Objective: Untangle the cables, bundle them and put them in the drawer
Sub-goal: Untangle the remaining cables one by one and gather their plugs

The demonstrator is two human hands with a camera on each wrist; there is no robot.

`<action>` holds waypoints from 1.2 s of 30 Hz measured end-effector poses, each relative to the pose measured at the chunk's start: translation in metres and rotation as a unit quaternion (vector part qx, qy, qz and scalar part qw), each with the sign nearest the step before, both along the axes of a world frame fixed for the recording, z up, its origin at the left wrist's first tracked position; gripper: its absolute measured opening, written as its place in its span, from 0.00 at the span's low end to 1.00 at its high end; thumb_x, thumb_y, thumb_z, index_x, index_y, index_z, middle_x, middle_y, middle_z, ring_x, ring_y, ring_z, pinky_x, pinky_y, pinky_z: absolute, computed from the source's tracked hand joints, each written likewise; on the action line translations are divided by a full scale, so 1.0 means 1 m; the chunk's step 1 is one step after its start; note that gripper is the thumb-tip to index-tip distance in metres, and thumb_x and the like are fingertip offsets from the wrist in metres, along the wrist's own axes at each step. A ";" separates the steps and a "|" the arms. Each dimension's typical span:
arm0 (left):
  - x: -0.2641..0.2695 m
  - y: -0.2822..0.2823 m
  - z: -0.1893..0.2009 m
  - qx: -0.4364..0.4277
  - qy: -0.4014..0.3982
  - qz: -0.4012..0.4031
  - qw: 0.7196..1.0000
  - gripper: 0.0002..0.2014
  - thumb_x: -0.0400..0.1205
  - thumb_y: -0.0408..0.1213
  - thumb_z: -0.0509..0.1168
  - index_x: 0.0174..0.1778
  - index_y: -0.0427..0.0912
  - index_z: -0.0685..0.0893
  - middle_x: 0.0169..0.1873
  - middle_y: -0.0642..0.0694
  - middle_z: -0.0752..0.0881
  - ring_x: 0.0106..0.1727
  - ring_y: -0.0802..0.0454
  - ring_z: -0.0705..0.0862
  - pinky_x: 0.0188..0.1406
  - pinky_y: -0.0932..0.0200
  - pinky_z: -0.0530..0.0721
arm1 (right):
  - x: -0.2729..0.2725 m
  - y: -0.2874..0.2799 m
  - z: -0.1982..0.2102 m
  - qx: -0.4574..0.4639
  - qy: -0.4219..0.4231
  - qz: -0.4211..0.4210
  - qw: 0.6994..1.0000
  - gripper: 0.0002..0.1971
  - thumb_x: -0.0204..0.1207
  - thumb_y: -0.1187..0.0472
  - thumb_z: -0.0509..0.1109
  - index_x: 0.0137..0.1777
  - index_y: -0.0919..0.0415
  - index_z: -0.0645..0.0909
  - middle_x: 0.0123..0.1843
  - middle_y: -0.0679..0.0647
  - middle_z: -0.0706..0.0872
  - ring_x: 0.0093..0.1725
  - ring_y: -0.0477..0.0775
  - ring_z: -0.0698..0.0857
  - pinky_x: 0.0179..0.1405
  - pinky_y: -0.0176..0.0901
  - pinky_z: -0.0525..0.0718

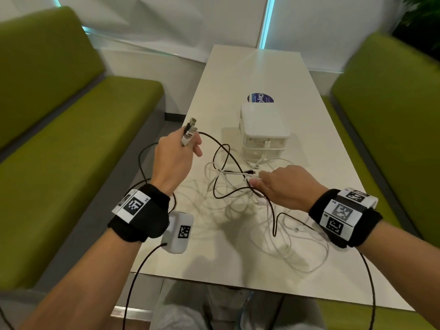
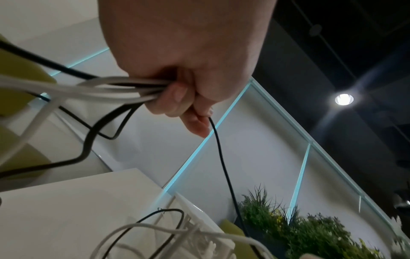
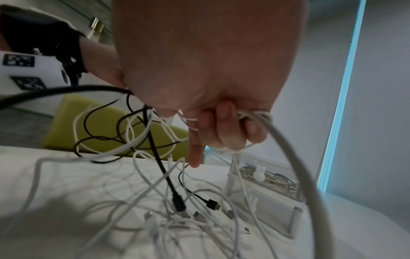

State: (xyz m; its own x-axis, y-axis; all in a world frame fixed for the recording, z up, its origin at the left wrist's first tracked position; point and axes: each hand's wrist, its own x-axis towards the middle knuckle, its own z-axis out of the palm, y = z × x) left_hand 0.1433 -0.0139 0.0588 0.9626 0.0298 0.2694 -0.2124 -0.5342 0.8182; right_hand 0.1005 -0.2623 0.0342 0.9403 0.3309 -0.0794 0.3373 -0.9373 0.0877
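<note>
A tangle of white and black cables lies on the white table in front of a small white drawer unit. My left hand is raised over the table's left edge and grips a bunch of plug ends; in the left wrist view its fingers curl round white and black cables. My right hand hovers low over the tangle. Its fingers are curled round white cables, with the index finger pointing down. Loose plugs lie below it.
Green benches stand to the left and right of the table. A round blue sticker lies behind the drawer unit. A black lead runs from each wrist camera down past the table's near edge. A plant stands at the far right.
</note>
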 end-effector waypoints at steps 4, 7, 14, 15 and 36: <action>0.011 0.011 -0.005 -0.058 0.005 0.044 0.997 0.14 0.85 0.37 0.57 0.35 0.47 0.84 0.27 0.53 0.84 0.32 0.58 0.78 0.35 0.56 0.74 | -0.001 -0.010 0.004 -0.009 0.029 -0.013 0.999 0.35 0.84 0.36 0.33 0.38 0.55 0.75 0.26 0.52 0.77 0.28 0.52 0.75 0.36 0.49 0.76; 0.020 0.024 -0.008 -0.082 0.009 0.078 0.994 0.15 0.83 0.36 0.57 0.33 0.49 0.83 0.25 0.53 0.82 0.32 0.56 0.78 0.37 0.56 0.74 | 0.001 -0.022 -0.002 -0.031 0.026 -0.021 0.999 0.37 0.84 0.35 0.34 0.41 0.55 0.81 0.28 0.50 0.79 0.31 0.52 0.79 0.38 0.49 0.78; 0.021 0.038 -0.005 -0.078 -0.008 0.084 0.993 0.14 0.84 0.35 0.57 0.35 0.47 0.84 0.26 0.51 0.82 0.25 0.56 0.74 0.27 0.59 0.69 | 0.012 -0.041 -0.011 -0.056 0.015 -0.085 0.995 0.25 0.85 0.37 0.52 0.52 0.48 0.88 0.44 0.49 0.88 0.46 0.55 0.86 0.38 0.45 0.79; 0.020 0.038 -0.006 -0.074 -0.008 0.084 0.994 0.14 0.84 0.35 0.57 0.35 0.46 0.84 0.26 0.51 0.82 0.25 0.56 0.74 0.27 0.59 0.69 | 0.013 -0.041 -0.011 -0.059 0.023 -0.098 0.993 0.24 0.85 0.38 0.52 0.52 0.48 0.88 0.43 0.50 0.88 0.45 0.55 0.85 0.38 0.45 0.77; 0.033 0.152 -0.016 -0.004 0.052 0.254 0.966 0.16 0.87 0.40 0.57 0.42 0.42 0.88 0.46 0.40 0.85 0.40 0.42 0.77 0.43 0.43 0.77 | 0.017 -0.038 -0.013 0.116 -0.098 -0.075 0.986 0.13 0.84 0.54 0.65 0.51 0.60 0.88 0.44 0.56 0.88 0.46 0.62 0.85 0.47 0.58 0.82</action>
